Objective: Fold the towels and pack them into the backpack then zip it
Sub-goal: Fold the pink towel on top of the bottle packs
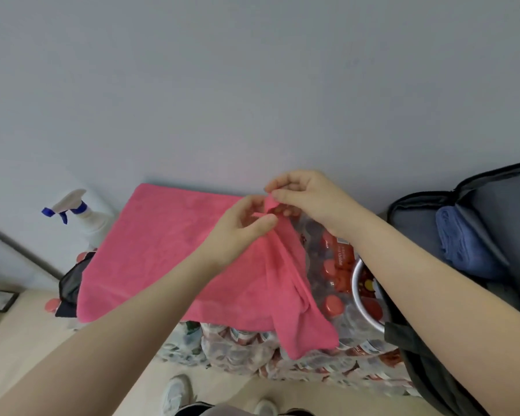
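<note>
While the pink towel (174,253) lies left of the backpack (469,223), left hand (237,232) & right hand (306,196) pinch its corner. Step: folding. Next, probably: align corners, crease, then pack.

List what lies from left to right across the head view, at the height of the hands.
White spray bottle with blue trigger → pink towel → left hand → right hand → folded blue towel inside the open grey backpack.
</note>
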The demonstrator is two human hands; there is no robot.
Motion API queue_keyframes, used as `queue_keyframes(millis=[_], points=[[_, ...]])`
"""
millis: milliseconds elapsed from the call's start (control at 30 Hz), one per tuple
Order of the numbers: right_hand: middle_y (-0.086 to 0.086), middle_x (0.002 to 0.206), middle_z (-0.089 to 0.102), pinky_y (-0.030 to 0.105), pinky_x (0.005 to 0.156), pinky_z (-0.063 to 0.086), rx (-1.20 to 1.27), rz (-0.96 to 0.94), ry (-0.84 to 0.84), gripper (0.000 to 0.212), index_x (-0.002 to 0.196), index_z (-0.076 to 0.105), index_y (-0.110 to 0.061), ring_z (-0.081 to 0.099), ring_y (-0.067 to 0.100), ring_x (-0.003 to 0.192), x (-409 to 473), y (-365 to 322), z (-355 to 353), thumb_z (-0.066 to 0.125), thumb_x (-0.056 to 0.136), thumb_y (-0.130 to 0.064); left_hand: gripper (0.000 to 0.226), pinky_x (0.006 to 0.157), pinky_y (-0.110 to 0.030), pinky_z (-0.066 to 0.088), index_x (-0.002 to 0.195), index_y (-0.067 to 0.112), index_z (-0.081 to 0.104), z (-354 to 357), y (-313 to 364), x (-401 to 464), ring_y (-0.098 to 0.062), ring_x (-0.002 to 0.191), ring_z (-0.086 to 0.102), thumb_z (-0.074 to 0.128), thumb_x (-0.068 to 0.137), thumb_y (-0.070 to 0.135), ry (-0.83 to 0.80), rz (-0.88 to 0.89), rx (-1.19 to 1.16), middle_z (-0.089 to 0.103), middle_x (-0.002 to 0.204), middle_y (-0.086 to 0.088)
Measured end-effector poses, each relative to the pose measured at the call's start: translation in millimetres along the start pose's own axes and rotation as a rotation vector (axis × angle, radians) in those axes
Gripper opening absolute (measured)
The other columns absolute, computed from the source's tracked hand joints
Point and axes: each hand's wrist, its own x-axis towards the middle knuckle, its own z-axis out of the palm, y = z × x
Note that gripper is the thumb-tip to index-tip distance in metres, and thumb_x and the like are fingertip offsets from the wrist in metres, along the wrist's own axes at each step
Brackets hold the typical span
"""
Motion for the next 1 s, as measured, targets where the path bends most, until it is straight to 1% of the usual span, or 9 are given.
queue_keyframes(millis=[67,133,267,367,467,533,633,800,1000], points=[[-0.002,0.085,0.065,0.010,0.060,0.046,-0.055,-0.040,-0.094,0.034,0.099,0.062,-0.016,0.059,0.001,0.067,11,-5,9,0.048,0.085,0.011,0.025,0.066,-0.017,0.050,0.100,0.019,0.057,-12,2,-4,-0.002,0.068,0.057,0.065,0.081,0.005,0.129,-0.009,-0.077,0.062,0.086,0.002],[-0.004,0.086,0.063,0.009,0.068,0.045,-0.181,-0.107,-0.111,0.037,0.105,0.062,-0.015,0.058,0.004,0.073,24,-10,23,0.050,0.082,0.012,0.023,0.062,-0.017,0.049,0.096,0.016,0.060,-30,2,-8,-0.003,0.060,0.056,0.059,0.084,-0.003,0.220,-0.031,-0.065,0.063,0.076,0.003],[-0.011,0.074,0.056,0.012,0.066,0.038,-0.426,-0.268,-0.017,0.008,0.086,0.069,-0.019,0.051,-0.002,0.068,58,-18,60,0.069,0.080,-0.012,0.022,0.058,-0.015,0.049,0.080,0.014,0.063,-75,2,-20,-0.001,0.054,0.054,0.050,0.090,-0.001,0.231,-0.097,0.047,0.061,0.056,0.012],[-0.008,0.092,0.055,0.010,0.079,0.036,-0.389,-0.312,-0.048,0.007,0.084,0.066,-0.020,0.051,0.000,0.087,84,-25,93,0.065,0.083,-0.014,0.023,0.065,-0.020,0.050,0.076,0.011,0.061,-113,4,-29,-0.004,0.059,0.057,0.047,0.094,0.007,0.180,-0.135,0.098,0.061,0.061,0.009],[-0.010,0.076,0.060,0.019,0.076,0.042,-0.301,-0.290,-0.079,0.022,0.076,0.059,-0.027,0.053,0.001,0.072,111,-26,128,0.061,0.085,-0.008,0.022,0.067,-0.022,0.048,0.088,0.013,0.061,-159,-2,-29,-0.012,0.067,0.059,0.040,0.096,0.014,0.276,-0.174,0.144,0.064,0.074,0.000],[-0.007,0.074,0.060,0.025,0.075,0.044,-0.351,-0.266,-0.059,0.017,0.078,0.061,-0.024,0.053,0.007,0.070,130,-24,149,0.061,0.085,-0.009,0.021,0.065,-0.021,0.046,0.094,0.009,0.061,-191,-13,-22,-0.015,0.067,0.057,0.040,0.095,0.011,0.387,-0.211,0.175,0.063,0.075,-0.002],[-0.013,0.073,0.059,0.012,0.069,0.040,-0.401,-0.231,-0.029,0.006,0.088,0.067,-0.014,0.050,-0.001,0.067,152,-21,174,0.062,0.085,-0.013,0.019,0.064,-0.019,0.045,0.102,0.008,0.058,-232,-37,-7,-0.011,0.070,0.056,0.042,0.094,0.009,0.486,-0.279,0.241,0.061,0.080,-0.001],[-0.010,0.079,0.060,0.011,0.064,0.036,-0.473,-0.142,0.049,0.007,0.087,0.068,-0.013,0.052,0.003,0.074,185,-13,208,0.062,0.084,-0.014,0.027,0.069,-0.023,0.043,0.120,0.012,0.053,-284,-82,20,-0.016,0.086,0.054,0.042,0.095,0.015,0.325,-0.480,0.238,0.058,0.096,0.000],[-0.005,0.094,0.052,0.036,0.091,0.045,-0.613,-0.069,0.099,0.005,0.083,0.071,-0.013,0.056,0.021,0.097,205,13,227,0.069,0.079,-0.016,0.029,0.084,-0.031,0.043,0.121,0.013,0.052,-292,-121,43,-0.019,0.098,0.050,0.042,0.097,0.024,0.129,-0.679,0.060,0.054,0.109,-0.003]])
